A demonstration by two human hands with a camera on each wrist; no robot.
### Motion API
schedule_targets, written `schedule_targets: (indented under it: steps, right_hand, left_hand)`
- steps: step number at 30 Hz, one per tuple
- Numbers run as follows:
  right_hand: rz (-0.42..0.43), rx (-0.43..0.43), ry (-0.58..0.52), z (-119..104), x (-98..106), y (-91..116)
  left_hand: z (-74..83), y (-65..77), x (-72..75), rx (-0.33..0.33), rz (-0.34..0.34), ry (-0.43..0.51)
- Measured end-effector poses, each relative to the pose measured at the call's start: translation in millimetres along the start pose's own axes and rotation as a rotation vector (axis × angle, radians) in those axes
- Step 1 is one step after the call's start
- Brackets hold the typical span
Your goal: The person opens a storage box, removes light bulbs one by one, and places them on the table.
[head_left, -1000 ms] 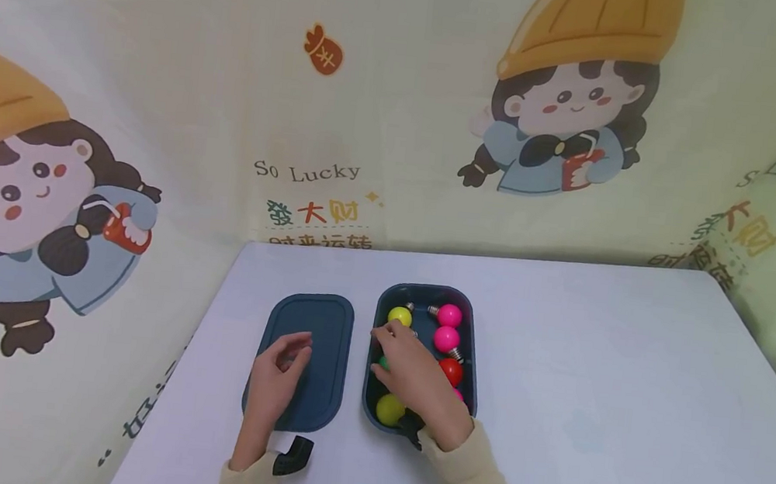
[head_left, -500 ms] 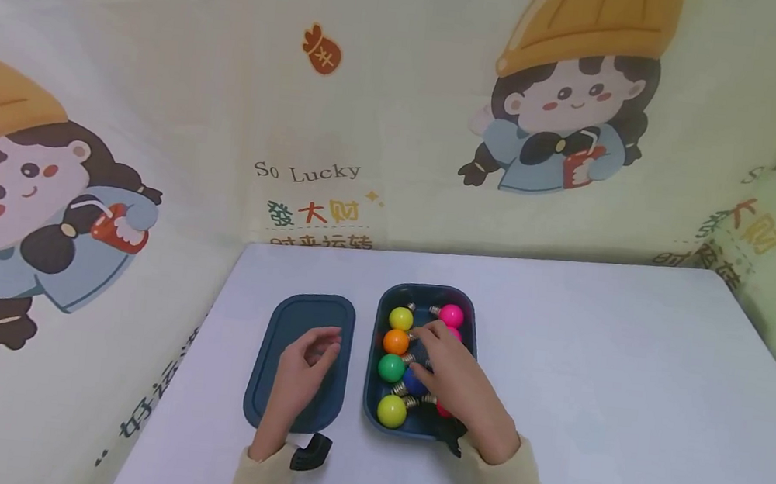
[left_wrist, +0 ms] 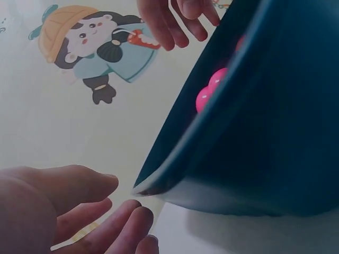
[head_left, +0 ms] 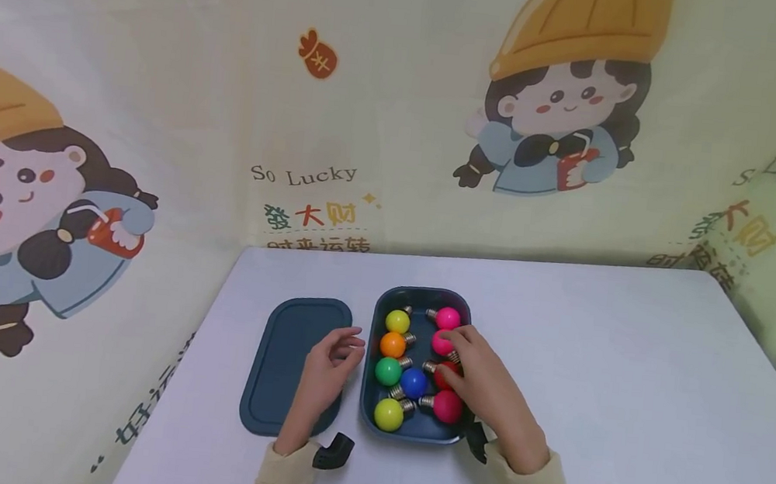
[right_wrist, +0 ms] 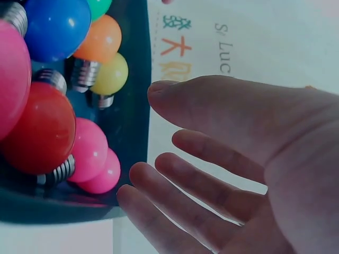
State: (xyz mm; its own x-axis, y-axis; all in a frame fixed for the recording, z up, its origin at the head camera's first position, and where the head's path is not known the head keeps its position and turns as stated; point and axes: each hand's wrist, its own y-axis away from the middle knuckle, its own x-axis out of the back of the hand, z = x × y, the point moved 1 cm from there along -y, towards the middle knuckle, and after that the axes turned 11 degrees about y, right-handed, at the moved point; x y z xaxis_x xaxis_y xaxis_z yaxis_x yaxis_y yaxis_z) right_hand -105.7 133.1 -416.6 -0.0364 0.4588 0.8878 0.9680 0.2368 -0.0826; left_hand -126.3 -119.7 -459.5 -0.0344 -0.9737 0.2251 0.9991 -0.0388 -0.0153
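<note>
A dark blue box (head_left: 414,436) holds several coloured light bulbs with silver screw bases. Yellow, orange (head_left: 392,344) and green (head_left: 388,371) bulbs line its left side, a blue bulb (head_left: 413,383) lies near the middle, and pink and red ones fill the right. My right hand (head_left: 496,389) hovers over the box's right side, fingers loosely bent, overlapping a red bulb (right_wrist: 39,127); nothing is between thumb and fingers in the right wrist view. My left hand (head_left: 327,376), relaxed and holding nothing, has its fingertips close to the box's left wall.
A flat dark blue lid (head_left: 276,387) lies on the white table (head_left: 614,373) left of the box, partly under my left hand in the head view. Behind the table hangs a cartoon-printed cloth (head_left: 414,120).
My right hand has moved from over the left bulbs to the right side of the box, uncovering the left and middle bulbs. My left hand has shifted right, from over the lid toward the box.
</note>
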Motion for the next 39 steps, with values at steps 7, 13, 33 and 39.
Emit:
schedule_targets:
  steps: [7, 13, 33, 39]
  right_hand:
    - [0.001, -0.012, -0.002, 5.9, 1.9, 0.2]
    - [0.005, -0.012, 0.028, 7.6, 1.8, -0.9]
    - [-0.037, 0.015, 0.069, -1.1, 0.9, -18.6]
    - [-0.023, 0.077, 0.113, -5.7, 0.4, -27.9]
  left_hand:
    - [-3.3, -4.5, -6.9, 0.048, -0.037, 0.019]
    - [-3.9, -3.7, -9.5, 0.092, -0.056, 0.090]
    - [-15.9, -7.8, -6.7, 0.190, -0.078, 0.231]
    - [-16.1, -6.8, -7.2, 0.180, -0.065, 0.267]
